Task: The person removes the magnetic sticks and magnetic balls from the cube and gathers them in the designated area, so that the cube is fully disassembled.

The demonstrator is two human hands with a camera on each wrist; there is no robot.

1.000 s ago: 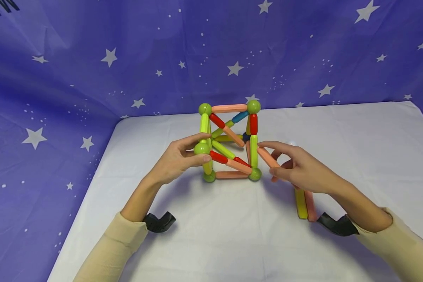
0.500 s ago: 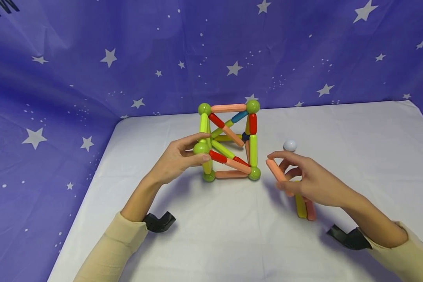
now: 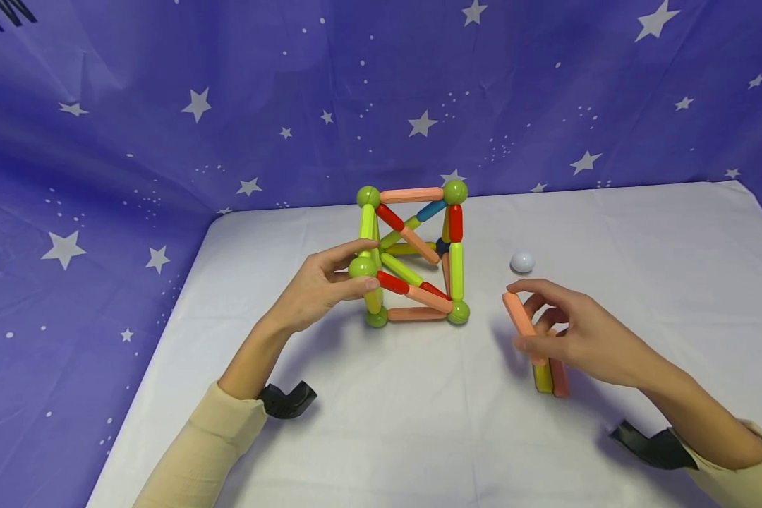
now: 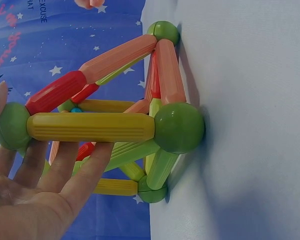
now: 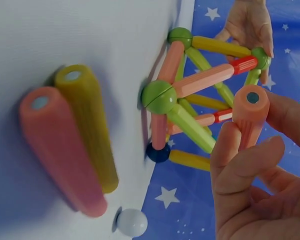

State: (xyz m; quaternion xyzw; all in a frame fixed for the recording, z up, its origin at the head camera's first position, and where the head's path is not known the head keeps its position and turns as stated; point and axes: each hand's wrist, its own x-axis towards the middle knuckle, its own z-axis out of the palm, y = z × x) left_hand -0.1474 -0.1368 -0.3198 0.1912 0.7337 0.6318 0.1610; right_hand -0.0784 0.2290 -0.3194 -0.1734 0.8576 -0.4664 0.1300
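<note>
A cube-like frame of magnetic rods and balls stands on the table. My left hand [image 3: 317,286] pinches the green ball [image 3: 363,268] at its near upper left corner between thumb and fingers. From that ball, in the left wrist view, a yellow rod [image 4: 92,127] runs to a lower green ball [image 4: 179,128]. My right hand [image 3: 574,328] holds a loose salmon magnetic rod [image 3: 518,315], tilted, to the right of the frame. The rod's end, with its metal magnet [image 5: 252,97], faces the right wrist camera.
Under the right hand lie a yellow rod [image 5: 87,125] and a pink rod [image 5: 62,150], side by side on the white cloth [image 3: 419,423]. A white ball [image 3: 523,262] sits behind them. A blue star-patterned backdrop [image 3: 514,85] rises behind the table.
My right hand has drawn away from the frame, right and toward me, still holding the salmon rod. The white ball has come into full view. The left hand has stayed put.
</note>
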